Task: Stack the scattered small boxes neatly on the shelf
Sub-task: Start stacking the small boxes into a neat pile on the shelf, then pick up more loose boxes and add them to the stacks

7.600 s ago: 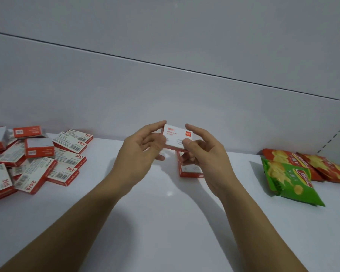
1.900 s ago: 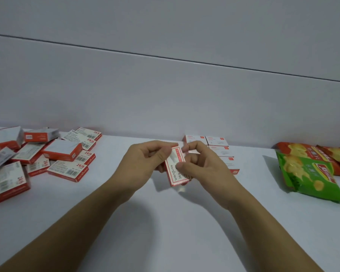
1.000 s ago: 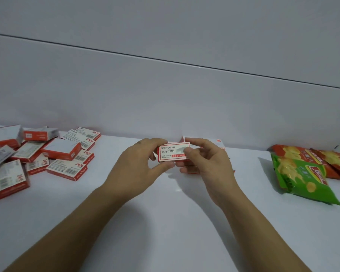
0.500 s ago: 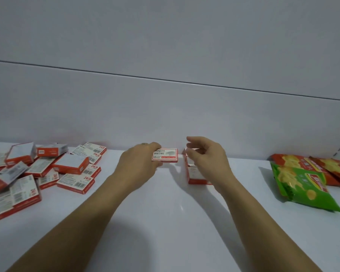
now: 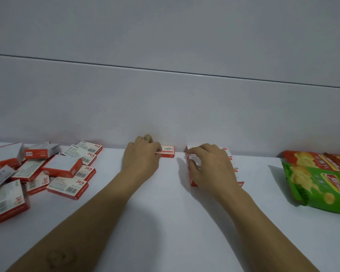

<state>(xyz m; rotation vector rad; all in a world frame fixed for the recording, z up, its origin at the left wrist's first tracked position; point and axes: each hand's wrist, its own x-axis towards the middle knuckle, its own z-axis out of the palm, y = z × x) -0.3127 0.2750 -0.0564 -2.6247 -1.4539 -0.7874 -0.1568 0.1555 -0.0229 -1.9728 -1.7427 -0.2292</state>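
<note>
My left hand (image 5: 140, 158) was stretched to the back of the shelf (image 5: 165, 216), its fingers curled over the left end of one small box (image 5: 167, 153) and gripping it. The box lay flat just beyond my knuckles, right up by the back wall (image 5: 165, 107). Its long axis ran left to right along the wall. One long, red-edged side faced me, and the free short end pointed toward my right hand (image 5: 210, 167). I could not tell whether its underside had fully met the shelf. A narrow gap separated that free end from the stack of boxes (image 5: 240, 183) under my right hand. There my fingers were bent down over the top and my thumb pressed the stack's left face, so that hand clasped it. My palm hid most of the stack. Only the red and white edges on its right side showed, squared up one above another and reaching from the wall back toward my wrist. Well out to the left of my left forearm the scattered boxes (image 5: 67, 169) lay in a loose heap. They pointed every which way, some overlapping, some tipped up on a neighbour, barcodes and "24/6" upward. Far to the right of my right arm lay a green chip bag (image 5: 318, 187), overlapping a red chip bag (image 5: 310, 159) behind it.
</note>
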